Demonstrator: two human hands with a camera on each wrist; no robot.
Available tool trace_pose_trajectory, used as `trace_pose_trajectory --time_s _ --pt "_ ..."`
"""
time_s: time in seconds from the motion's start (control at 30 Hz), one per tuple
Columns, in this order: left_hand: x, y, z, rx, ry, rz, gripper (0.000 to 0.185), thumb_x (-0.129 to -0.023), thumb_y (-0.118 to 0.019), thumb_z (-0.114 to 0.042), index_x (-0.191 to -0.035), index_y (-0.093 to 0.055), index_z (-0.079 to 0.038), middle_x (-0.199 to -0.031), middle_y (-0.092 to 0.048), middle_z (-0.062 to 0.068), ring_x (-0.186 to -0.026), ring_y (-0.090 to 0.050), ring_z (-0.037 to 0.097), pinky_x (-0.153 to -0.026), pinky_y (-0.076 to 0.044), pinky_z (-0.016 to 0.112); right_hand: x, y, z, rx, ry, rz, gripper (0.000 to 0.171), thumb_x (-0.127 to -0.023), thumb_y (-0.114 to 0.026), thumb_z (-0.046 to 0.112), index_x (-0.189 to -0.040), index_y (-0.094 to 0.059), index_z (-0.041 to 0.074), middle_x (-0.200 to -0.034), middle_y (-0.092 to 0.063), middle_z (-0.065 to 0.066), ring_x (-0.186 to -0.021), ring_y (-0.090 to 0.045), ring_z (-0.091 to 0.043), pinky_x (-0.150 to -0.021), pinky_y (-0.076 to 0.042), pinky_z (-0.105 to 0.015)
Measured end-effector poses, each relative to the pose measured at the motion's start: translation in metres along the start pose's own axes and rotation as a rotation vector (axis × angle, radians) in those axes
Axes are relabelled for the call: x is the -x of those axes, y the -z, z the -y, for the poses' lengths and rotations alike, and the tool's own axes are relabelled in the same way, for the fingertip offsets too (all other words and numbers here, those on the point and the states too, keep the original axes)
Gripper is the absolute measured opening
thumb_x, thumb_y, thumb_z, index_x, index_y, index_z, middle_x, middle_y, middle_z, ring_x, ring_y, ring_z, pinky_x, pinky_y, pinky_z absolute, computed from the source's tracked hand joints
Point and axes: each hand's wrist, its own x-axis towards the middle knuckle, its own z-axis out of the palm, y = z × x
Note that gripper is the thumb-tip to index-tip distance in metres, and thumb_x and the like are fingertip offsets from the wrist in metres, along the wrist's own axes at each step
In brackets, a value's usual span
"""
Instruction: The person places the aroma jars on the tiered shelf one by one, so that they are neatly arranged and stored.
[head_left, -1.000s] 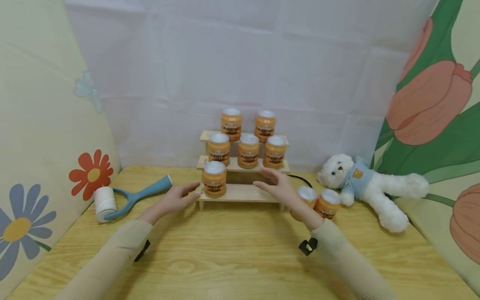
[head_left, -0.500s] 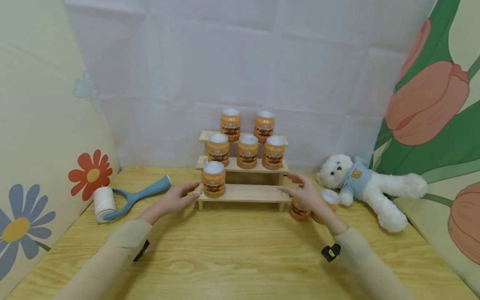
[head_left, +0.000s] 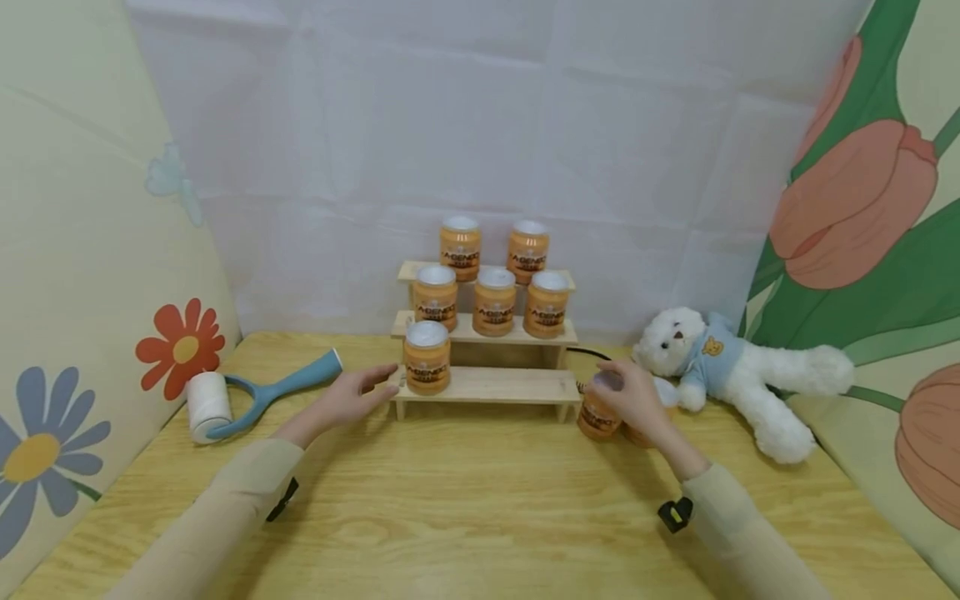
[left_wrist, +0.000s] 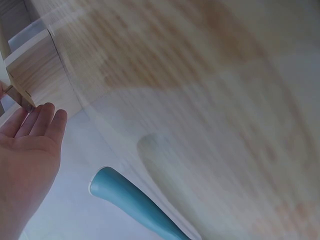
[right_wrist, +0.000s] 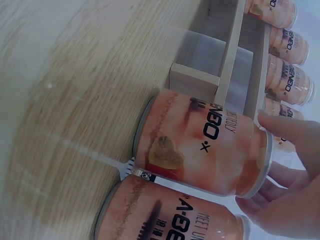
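My right hand (head_left: 634, 398) is over an orange can (head_left: 597, 421) that stands on the table beside the shelf's right end. In the right wrist view, thumb and fingers of the right hand (right_wrist: 287, 187) lie around the top rim of that can (right_wrist: 192, 145). A second orange can (right_wrist: 165, 215) stands close beside it, partly hidden by the hand in the head view. Straight fingers of my left hand (head_left: 347, 406) touch the left end of the wooden tiered shelf (head_left: 510, 386); the left wrist view shows their tips at its board end (left_wrist: 20, 97).
Several more orange cans stand on the shelf: two on top, three on the middle tier, one can (head_left: 427, 360) at the bottom left. A blue-handled lint roller (head_left: 281, 387) lies left; a white teddy bear (head_left: 738, 375) lies right. A black cable (head_left: 588, 353) runs behind the shelf.
My right hand has moved right from in front of the shelf to the nearer loose can, and its fingers have closed around the top. The left hand has stayed at the shelf's left end.
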Motion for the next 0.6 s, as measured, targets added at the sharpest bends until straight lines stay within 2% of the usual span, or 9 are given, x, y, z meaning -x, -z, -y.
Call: trace_pose_trajectory --time_s 0.13,0.2,0.27,0.33,0.47,0.53,0.6 --pt "-0.001 0.000 0.001 0.000 0.003 0.006 0.059 -0.099 -0.047 -0.035 -0.143 -0.035 0.003 -0.143 -0.040 0.024 -0.129 -0.040 0.042 -0.106 -0.037 0.054 0.004 0.002 -0.003 -0.010 0.066 0.004 0.039 -0.087 -0.067 0.017 -0.120 -0.060 -0.003 -0.119 -0.059 -0.024 -0.108 -0.056 -0.038 -0.090 -0.048 -0.052" --pt "-0.001 0.000 0.001 0.002 0.009 0.013 0.060 -0.099 -0.047 -0.036 -0.143 -0.035 0.003 -0.144 -0.039 0.024 -0.130 -0.039 0.042 -0.106 -0.037 0.054 0.007 0.003 -0.004 -0.007 0.127 0.007 0.036 -0.088 -0.066 0.018 -0.118 -0.062 -0.001 -0.114 -0.061 -0.022 -0.101 -0.058 -0.035 -0.084 -0.051 -0.048" --pt "-0.001 0.001 0.000 -0.001 0.013 0.015 0.060 -0.099 -0.046 -0.037 -0.144 -0.034 0.002 -0.145 -0.038 0.024 -0.130 -0.039 0.043 -0.106 -0.036 0.054 0.009 0.005 -0.004 -0.008 0.173 0.030 0.035 -0.088 -0.065 0.019 -0.117 -0.063 0.000 -0.112 -0.062 -0.021 -0.098 -0.059 -0.033 -0.080 -0.052 -0.046" --pt "-0.001 0.002 -0.001 0.001 0.015 0.017 0.061 -0.099 -0.046 -0.037 -0.144 -0.034 0.002 -0.145 -0.037 0.024 -0.130 -0.039 0.043 -0.106 -0.036 0.054 0.010 0.007 -0.004 -0.021 0.181 0.071 0.035 -0.088 -0.066 0.019 -0.118 -0.063 0.002 -0.113 -0.062 -0.019 -0.098 -0.060 -0.031 -0.079 -0.053 -0.045" --pt "-0.001 0.002 -0.001 0.003 0.013 0.019 0.060 -0.099 -0.046 -0.036 -0.144 -0.033 0.002 -0.145 -0.038 0.024 -0.130 -0.039 0.042 -0.106 -0.036 0.055 0.012 0.010 -0.002 -0.051 0.132 0.180 0.039 -0.088 -0.066 0.015 -0.125 -0.059 0.003 -0.121 -0.060 -0.020 -0.106 -0.058 -0.034 -0.086 -0.051 -0.048" --pt "-0.001 0.002 0.001 0.007 0.012 0.022 0.060 -0.099 -0.046 -0.036 -0.144 -0.033 0.003 -0.145 -0.038 0.024 -0.131 -0.039 0.042 -0.106 -0.036 0.055 0.015 0.010 0.000 -0.047 0.083 0.201 0.044 -0.088 -0.066 0.016 -0.129 -0.055 0.003 -0.128 -0.056 -0.020 -0.112 -0.055 -0.037 -0.090 -0.049 -0.050" --pt "0.000 0.001 0.002 0.008 0.005 0.019 0.059 -0.099 -0.046 -0.035 -0.143 -0.033 0.003 -0.144 -0.038 0.025 -0.130 -0.039 0.042 -0.106 -0.036 0.055 0.018 0.009 0.003 -0.027 0.028 0.187 0.051 -0.088 -0.067 0.020 -0.133 -0.051 0.002 -0.132 -0.052 -0.022 -0.117 -0.051 -0.039 -0.093 -0.047 -0.052"
